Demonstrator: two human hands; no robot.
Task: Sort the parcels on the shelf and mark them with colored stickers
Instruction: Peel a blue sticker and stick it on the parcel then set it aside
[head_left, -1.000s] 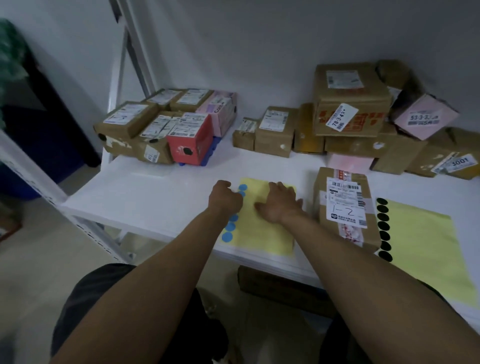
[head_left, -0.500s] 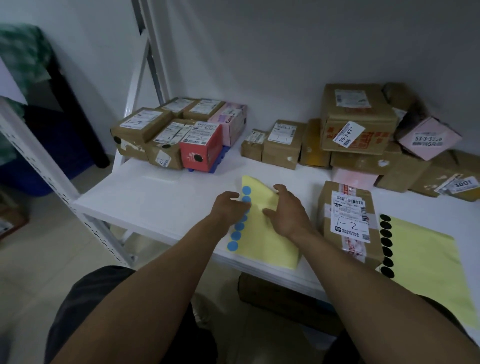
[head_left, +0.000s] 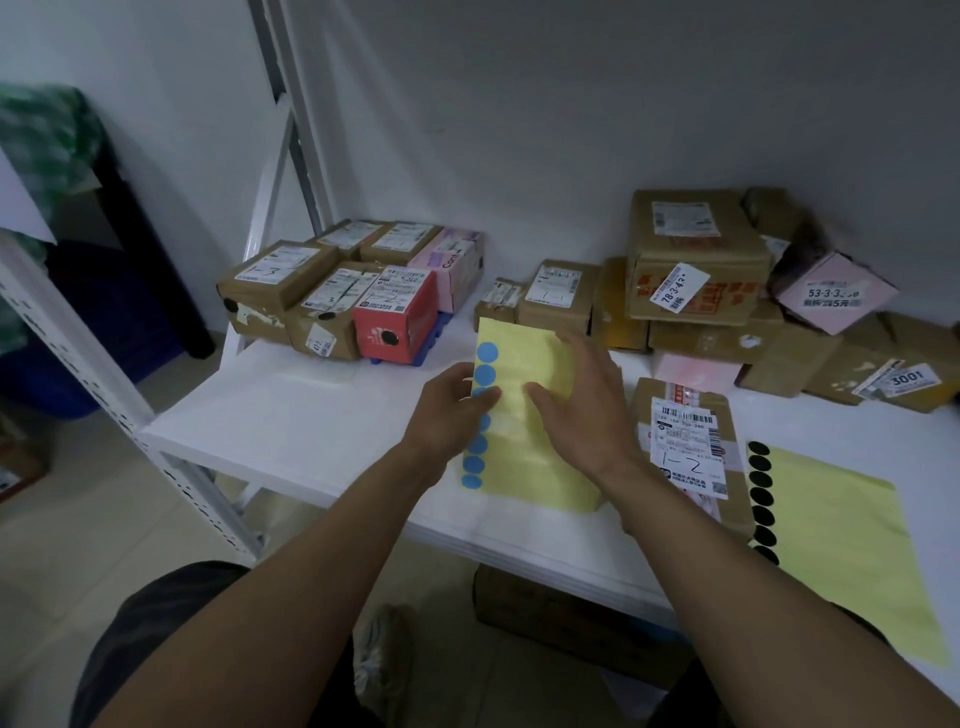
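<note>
A yellow sheet (head_left: 524, 457) with a column of blue round stickers (head_left: 487, 353) along its left edge is tilted up off the white shelf (head_left: 291, 410). My left hand (head_left: 449, 410) pinches the sheet's left edge, thumb over the blue stickers. My right hand (head_left: 576, 405) lies against the sheet's face with fingers straight. A brown parcel marked "1-2" (head_left: 685, 452) lies just right of my right hand. A second yellow sheet (head_left: 841, 540) with black stickers (head_left: 761, 493) lies flat at the right.
A group of parcels with a red box (head_left: 395, 322) stands at the back left, several with black dots. More brown and pink parcels (head_left: 696, 260) are piled at the back right against the wall. A white shelf post (head_left: 119, 410) runs diagonally at left. A carton (head_left: 571, 623) sits below.
The blue-sticker sheet has been lifted from flat on the shelf to tilted upright. My left hand moved onto its sticker edge, and my right hand rose with it.
</note>
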